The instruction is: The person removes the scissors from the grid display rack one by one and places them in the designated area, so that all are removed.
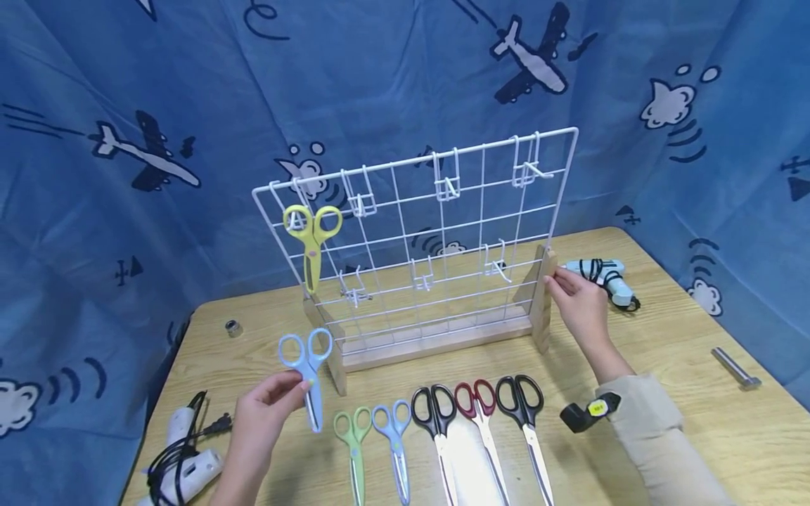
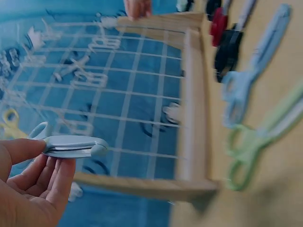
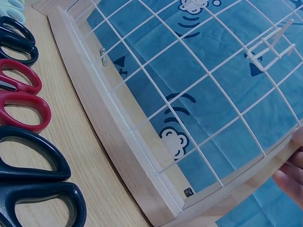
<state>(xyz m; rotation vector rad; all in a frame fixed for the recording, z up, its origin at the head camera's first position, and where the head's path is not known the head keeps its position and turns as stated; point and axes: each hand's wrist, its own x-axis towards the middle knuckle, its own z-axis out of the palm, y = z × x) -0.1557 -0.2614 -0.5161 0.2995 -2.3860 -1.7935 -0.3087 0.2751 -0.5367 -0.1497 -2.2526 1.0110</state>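
Note:
My left hand (image 1: pixel 262 414) pinches a pair of light blue scissors (image 1: pixel 310 372), handles up and blades down, in front of the rack's left end. In the left wrist view, thumb and fingers hold the scissors (image 2: pixel 73 145) by the blade part. My right hand (image 1: pixel 581 309) grips the wooden side post (image 1: pixel 542 306) of the white wire grid rack (image 1: pixel 411 162); its fingertips show at the right edge of the right wrist view. Yellow scissors (image 1: pixel 313 242) hang from the upper left hook. Several other white hooks on the grid bear nothing.
On the table before the rack lie green scissors (image 1: pixel 356 446), blue scissors (image 1: pixel 396 439), black scissors (image 1: pixel 437 429), red-handled scissors (image 1: pixel 482 414) and more black scissors (image 1: pixel 524 414). A corded white tool (image 1: pixel 196 472), a light blue tool (image 1: pixel 601 270) and a metal bolt (image 1: pixel 734 367) lie toward the sides.

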